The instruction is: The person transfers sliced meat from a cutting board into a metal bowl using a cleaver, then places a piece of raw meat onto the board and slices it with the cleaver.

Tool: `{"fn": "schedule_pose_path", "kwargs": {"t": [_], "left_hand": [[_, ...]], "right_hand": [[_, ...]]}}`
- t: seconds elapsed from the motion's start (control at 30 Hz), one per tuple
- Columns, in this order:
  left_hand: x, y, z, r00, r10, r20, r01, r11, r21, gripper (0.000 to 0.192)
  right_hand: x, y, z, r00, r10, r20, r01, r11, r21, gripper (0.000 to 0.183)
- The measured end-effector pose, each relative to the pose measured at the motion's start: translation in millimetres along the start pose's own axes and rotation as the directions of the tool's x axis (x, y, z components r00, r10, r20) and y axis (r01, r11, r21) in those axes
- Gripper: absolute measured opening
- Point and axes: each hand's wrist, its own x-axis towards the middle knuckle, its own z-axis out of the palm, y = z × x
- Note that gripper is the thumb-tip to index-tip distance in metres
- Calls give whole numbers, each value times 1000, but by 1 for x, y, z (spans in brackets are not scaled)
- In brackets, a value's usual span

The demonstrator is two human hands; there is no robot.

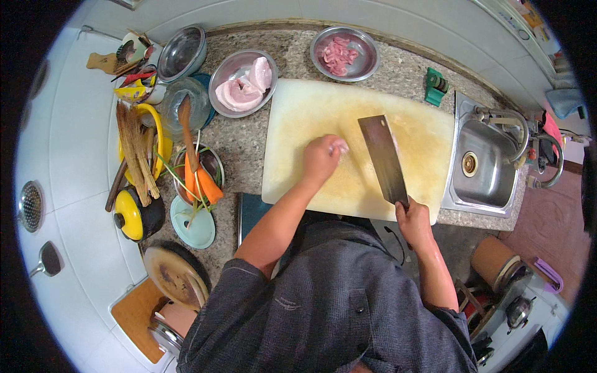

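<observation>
My right hand (414,221) grips the handle of a Chinese cleaver (383,156), its broad blade pointing away from me above the right half of the cutting board. Over the middle of the white plastic cutting board (298,109), my left hand (322,157) is closed around a small pale pink piece of meat (341,146), mostly hidden by the fingers and slightly blurred. Beyond the board's far edge stands a steel bowl (368,70) with sliced raw meat (339,56). A second steel bowl (228,109), at the board's far left, holds larger pieces of raw meat (240,93).
A steel sink (489,179) with a faucet (522,126) adjoins the board's right side. Behind lies a green knife sharpener (435,87). On the left stand a bowl with carrots (207,184) and green onions, a glass bowl (175,105), a yellow-lidded pot (130,214) and a bamboo brush (135,154).
</observation>
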Motion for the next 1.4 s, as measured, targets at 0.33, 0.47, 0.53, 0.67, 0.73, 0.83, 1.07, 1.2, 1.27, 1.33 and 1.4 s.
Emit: {"fn": "schedule_pose_path", "kwargs": {"t": [0.33,0.47,0.53,0.67,0.73,0.83,1.07,1.2,1.27,1.33,1.4], "left_hand": [[-52,-49,-77,526,-839,138,602,253,-757,31],[-72,-61,-73,519,-843,142,693,318,-647,31],[-70,-50,-64,651,-759,7,642,547,-537,27],[-49,0,-65,996,68,-59,-52,972,231,28],[-59,10,-51,997,57,51,-68,969,238,35],[-81,7,-39,978,55,201,-103,965,240,49],[-84,10,-18,993,39,111,-63,973,221,54],[-86,12,-8,996,39,83,-58,966,251,54],[-87,12,-4,998,21,64,-35,973,226,54],[-85,14,-2,998,38,48,-46,983,178,52],[-81,16,2,998,41,57,-51,982,182,51]], "right_hand": [[13,10,59,916,-249,313,289,953,-87,18],[22,5,47,951,-181,252,206,976,-75,20],[27,5,38,965,-145,216,169,981,-97,21],[32,12,25,980,-90,179,111,987,-115,22],[33,9,22,979,-90,185,112,988,-110,22],[29,4,19,981,-111,158,128,987,-101,22],[25,-1,31,961,-197,192,224,966,-126,21],[28,4,36,958,-177,225,232,941,-247,22],[28,0,32,965,-140,222,196,948,-252,22],[27,-3,28,962,-205,179,245,940,-238,21],[27,-1,31,950,-257,175,298,916,-270,21]]}}
